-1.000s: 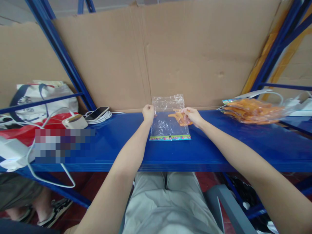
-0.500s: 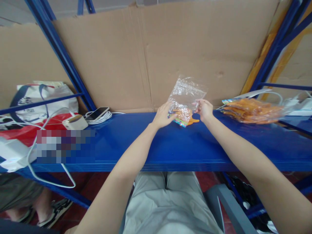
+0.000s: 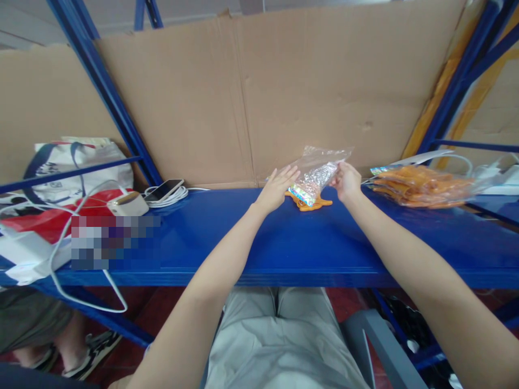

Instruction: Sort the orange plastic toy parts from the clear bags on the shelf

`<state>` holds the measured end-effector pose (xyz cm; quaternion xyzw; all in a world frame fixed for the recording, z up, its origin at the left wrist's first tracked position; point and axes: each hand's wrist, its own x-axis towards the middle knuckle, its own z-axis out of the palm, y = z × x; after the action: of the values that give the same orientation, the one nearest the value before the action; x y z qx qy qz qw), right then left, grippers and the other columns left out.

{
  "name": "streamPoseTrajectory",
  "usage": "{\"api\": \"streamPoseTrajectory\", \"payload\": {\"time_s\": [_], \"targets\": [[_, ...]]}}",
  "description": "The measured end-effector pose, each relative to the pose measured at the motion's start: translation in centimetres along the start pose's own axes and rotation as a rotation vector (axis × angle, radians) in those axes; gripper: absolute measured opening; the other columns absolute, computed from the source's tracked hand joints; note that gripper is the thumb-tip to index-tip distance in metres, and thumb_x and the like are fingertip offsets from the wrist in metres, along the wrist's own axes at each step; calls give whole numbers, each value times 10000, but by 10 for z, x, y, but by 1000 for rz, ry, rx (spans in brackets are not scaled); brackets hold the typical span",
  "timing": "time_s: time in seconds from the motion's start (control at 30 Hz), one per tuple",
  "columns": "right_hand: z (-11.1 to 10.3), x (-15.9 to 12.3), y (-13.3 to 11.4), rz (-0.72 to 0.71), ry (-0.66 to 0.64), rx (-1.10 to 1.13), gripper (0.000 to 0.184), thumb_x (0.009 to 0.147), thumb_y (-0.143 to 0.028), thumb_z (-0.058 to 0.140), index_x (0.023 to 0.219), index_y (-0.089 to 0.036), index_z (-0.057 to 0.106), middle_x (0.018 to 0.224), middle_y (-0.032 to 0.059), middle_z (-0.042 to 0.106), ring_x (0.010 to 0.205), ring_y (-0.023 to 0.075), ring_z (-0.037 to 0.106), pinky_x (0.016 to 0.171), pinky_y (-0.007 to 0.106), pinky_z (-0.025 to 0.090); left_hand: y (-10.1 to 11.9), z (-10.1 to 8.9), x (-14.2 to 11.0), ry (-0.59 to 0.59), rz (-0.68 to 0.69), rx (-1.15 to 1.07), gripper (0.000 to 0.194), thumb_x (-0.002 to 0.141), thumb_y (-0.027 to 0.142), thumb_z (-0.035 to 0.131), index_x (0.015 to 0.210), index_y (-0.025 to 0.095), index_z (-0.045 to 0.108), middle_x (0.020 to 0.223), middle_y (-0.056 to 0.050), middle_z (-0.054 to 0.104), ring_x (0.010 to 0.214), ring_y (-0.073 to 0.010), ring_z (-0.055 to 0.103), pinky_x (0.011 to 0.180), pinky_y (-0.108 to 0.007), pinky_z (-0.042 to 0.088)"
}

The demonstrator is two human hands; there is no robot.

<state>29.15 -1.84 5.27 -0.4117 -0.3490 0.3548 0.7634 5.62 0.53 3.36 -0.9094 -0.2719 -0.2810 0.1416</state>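
Note:
A clear plastic bag point(image 3: 318, 172) with a colourful printed strip at its lower end is tilted above the blue shelf point(image 3: 284, 248). My right hand point(image 3: 347, 181) is closed on the bag's right edge and holds it up. My left hand point(image 3: 278, 186) has its fingers stretched out, the fingertips touching the bag's lower left corner. An orange toy piece point(image 3: 310, 203) lies on the shelf under the bag, partly hidden by it.
A pile of bagged orange pieces point(image 3: 421, 185) lies at the right. A phone point(image 3: 164, 189) on a white cable, a small white device point(image 3: 128, 204), a charger point(image 3: 24, 254) and a tote bag point(image 3: 77, 167) are at the left. Cardboard backs the shelf. Another person's legs show bottom left.
The bag was lifted off the shelf, swung right and tilted. My left hand let go of its edge and opened. The orange piece now lies on the shelf beneath the bag.

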Motion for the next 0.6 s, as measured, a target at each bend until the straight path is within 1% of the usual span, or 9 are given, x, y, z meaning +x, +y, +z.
{"api": "streamPoseTrajectory", "payload": {"time_s": [0.07, 0.13, 0.23, 0.33, 0.43, 0.53, 0.6], "targets": [[0, -1, 0, -17, 8, -2, 194, 902, -252, 531, 1066, -232, 632, 705, -62, 655, 357, 59, 423, 386, 208, 417, -8, -10, 0, 14, 8, 60, 824, 791, -30, 362, 1560, 256, 287, 1609, -57, 344, 1530, -194, 179, 1238, -569, 70], [0, -4, 0, -36, -15, -12, 322, 906, -254, 526, 1216, -247, 615, 832, -34, 718, 367, 48, 441, 394, 203, 433, -18, -20, -2, 13, -11, 113, 849, 771, -33, 373, 1558, 274, 291, 1608, -46, 345, 1531, -200, 176, 1235, -584, 55], [1, -8, 0, -49, -50, -23, 445, 889, -233, 531, 1330, -273, 580, 973, -5, 753, 383, 41, 472, 412, 201, 459, -38, -38, -14, -7, -82, 180, 840, 758, -24, 395, 1546, 258, 323, 1602, -59, 355, 1526, -214, 200, 1235, -589, 50], [3, -12, 3, -56, -87, -57, 474, 848, -215, 573, 1317, -272, 609, 1001, 5, 755, 376, 40, 482, 408, 207, 469, -61, -57, -40, -29, -169, 233, 778, 776, 3, 403, 1516, 242, 388, 1581, -70, 393, 1510, -216, 257, 1234, -585, 85], [7, -17, 8, -69, -149, -130, 427, 819, -197, 606, 1240, -241, 665, 997, 16, 752, 380, 47, 493, 397, 216, 473, -83, -73, -79, -86, -289, 296, 712, 797, 14, 360, 1461, 241, 480, 1551, -76, 441, 1486, -213, 320, 1229, -561, 138], [12, -22, 15, -89, -240, -258, 350, 823, -166, 604, 1157, -200, 705, 978, 33, 749, 393, 56, 503, 401, 224, 467, -99, -84, -120, -202, -485, 384, 660, 816, 22, 322, 1398, 231, 553, 1531, -79, 470, 1466, -202, 360, 1217, -502, 205], [14, -26, 19, -123, -327, -382, 300, 815, -153, 623, 1092, -187, 732, 933, 39, 747, 434, 76, 537, 449, 241, 492, -107, -89, -142, -304, -643, 426, 621, 810, 34, 342, 1348, 206, 599, 1495, -100, 515, 1438, -221, 409, 1189, -467, 271]]}}
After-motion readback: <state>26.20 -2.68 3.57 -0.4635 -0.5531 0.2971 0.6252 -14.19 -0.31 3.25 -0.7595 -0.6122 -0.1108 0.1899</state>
